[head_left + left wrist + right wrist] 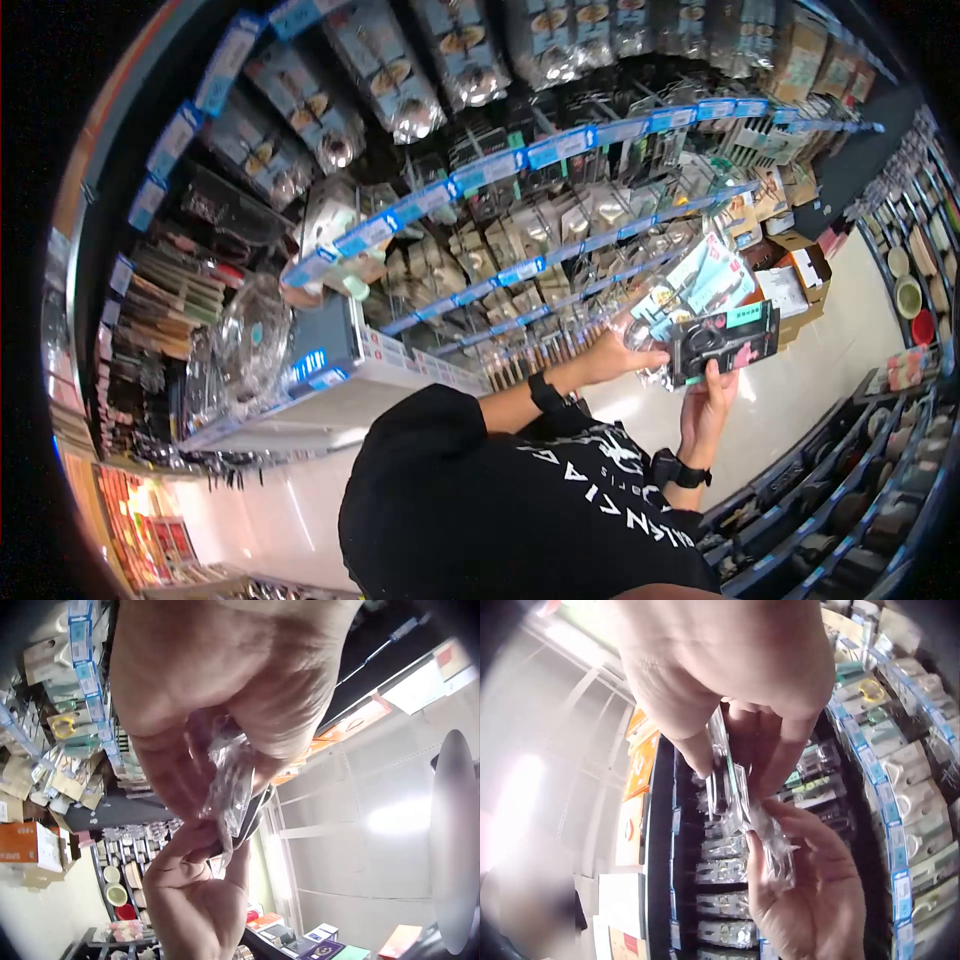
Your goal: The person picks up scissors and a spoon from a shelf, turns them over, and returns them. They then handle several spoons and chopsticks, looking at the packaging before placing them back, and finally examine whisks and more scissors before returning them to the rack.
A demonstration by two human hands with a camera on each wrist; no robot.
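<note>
In the head view a person in a black printed T-shirt (560, 500) stands in a shop aisle before racks of hanging packaged goods, both arms raised in front of the display with its blue price rails (520, 160). The left hand (610, 355) holds a bundle of clear-wrapped packets (700, 285) by its lower edge; the thumb lies along the near face and the fingers wrap behind, so the packets fan up and away from the palm toward the shelving. Just beside and partly overlapping them is a black scissors pack (725, 342) with a green header strip, gripped by the right hand (708, 400) from below: its fingers run up the back of the card and the thumb presses on the front near the bottom edge. The two packages touch where the hands meet. In the left wrist view the left hand's fingers (180, 772) are curled and pinch crinkled clear plastic wrapping (232, 787), which sticks out edge-on between fingers and thumb, with the right hand (199, 900) just below and touching the same stack. The right wrist view shows the right hand's fingers (780, 750) pinching the thin edges of the packs (731, 795), while the left hand (810, 885) cradles the clear wrapping from underneath. Both wrists carry black bands (545, 392). Cardboard boxes (800, 275) sit on the pale floor (820, 370) further down the aisle, and bowls (908, 295) line the opposite shelves.
</note>
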